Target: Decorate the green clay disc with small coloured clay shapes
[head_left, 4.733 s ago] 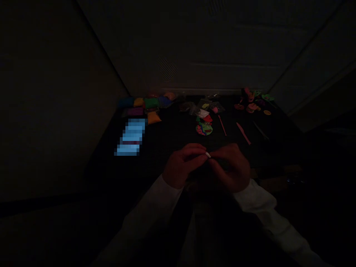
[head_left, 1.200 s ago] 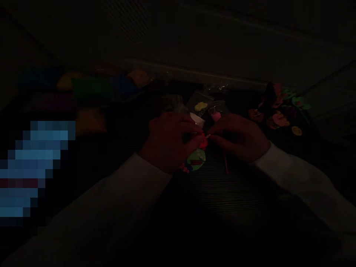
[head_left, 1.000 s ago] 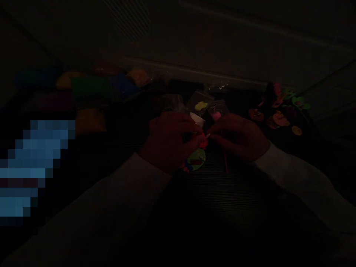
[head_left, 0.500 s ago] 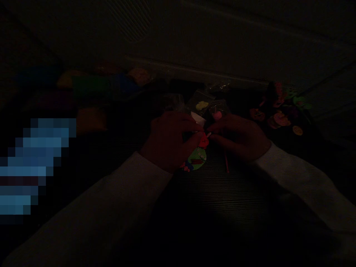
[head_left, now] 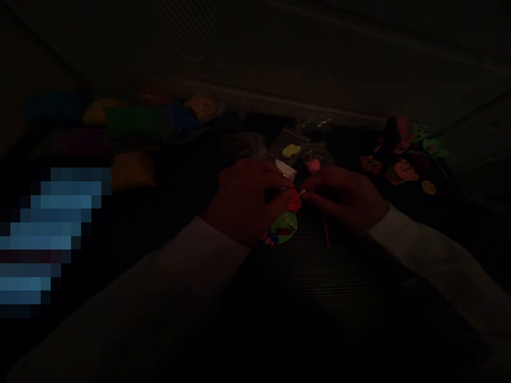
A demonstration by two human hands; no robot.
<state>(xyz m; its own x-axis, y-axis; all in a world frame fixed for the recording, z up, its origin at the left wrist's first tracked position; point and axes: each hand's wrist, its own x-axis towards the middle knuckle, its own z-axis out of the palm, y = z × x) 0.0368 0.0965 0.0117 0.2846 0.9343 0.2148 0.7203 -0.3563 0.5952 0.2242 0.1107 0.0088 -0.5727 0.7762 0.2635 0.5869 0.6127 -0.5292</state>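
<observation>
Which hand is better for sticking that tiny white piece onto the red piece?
Probably the right hand: it pinches the tiny white piece beside the red piece, while the left hand seems to steady that.

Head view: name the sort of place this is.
Probably a hobby or craft spot, dimly lit. On the dark, finely ribbed table lie a small round green disc with coloured decorations, a soft-looking green packet at the back left and a slim pinkish-red stick near the right hand.

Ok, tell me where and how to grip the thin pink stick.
Pinch the pink stick across its near shaft, probably best from the near side: it is thin, points away from the wearer, and the right hand hides its far part.
</observation>
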